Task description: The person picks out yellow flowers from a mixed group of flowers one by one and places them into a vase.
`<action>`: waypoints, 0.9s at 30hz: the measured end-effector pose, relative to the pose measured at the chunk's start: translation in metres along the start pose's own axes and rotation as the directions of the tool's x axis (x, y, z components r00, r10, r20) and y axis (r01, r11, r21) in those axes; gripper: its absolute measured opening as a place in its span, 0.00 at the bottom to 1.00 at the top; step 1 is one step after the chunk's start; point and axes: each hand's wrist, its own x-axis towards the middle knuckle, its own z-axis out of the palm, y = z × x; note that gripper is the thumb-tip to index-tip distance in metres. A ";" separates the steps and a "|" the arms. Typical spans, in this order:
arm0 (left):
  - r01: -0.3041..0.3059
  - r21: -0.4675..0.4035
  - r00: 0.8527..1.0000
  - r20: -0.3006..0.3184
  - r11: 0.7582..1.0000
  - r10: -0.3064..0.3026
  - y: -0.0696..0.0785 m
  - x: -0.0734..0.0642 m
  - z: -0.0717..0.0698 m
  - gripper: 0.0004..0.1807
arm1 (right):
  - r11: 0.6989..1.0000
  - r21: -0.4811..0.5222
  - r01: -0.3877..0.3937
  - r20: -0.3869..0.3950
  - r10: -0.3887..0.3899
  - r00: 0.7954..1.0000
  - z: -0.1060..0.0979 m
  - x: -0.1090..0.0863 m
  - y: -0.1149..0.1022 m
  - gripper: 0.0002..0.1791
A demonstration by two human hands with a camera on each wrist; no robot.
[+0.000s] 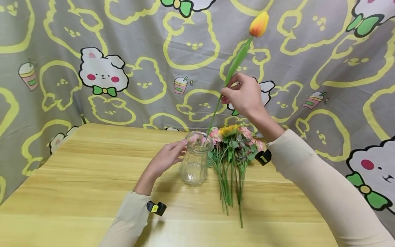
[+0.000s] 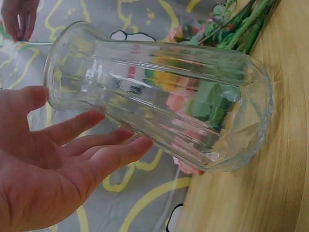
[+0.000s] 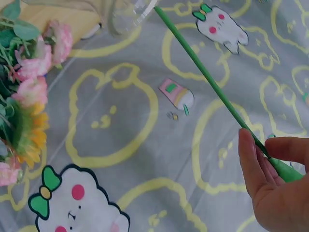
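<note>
Head view: right fingers (image 1: 227,91) pinch the tulip (image 1: 237,62) mid-stem; spread left fingers (image 1: 178,146) seemingly touch the vase (image 1: 194,168).

Flowers (image 1: 234,141) are lying on the surface (image 1: 108,161) at three o'clock from the vase (image 1: 194,164). A tulip (image 1: 238,60) is slanting toward one o'clock.

Looks homelike; exact room cannot be told. Grey curtain (image 1: 151,44) hung in soft folds, printed with cartoon rabbits (image 1: 103,77), yellow animal outlines and drink cups, behind wood-grain table (image 1: 92,164) bearing glass vase (image 1: 193,168) and flowers (image 1: 234,142).
</note>
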 end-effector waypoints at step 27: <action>0.006 -0.009 1.000 -0.009 1.000 -0.006 0.001 0.002 -0.001 0.35 | 0.988 0.040 0.147 0.124 -0.151 0.981 0.075 -0.041 0.043 0.05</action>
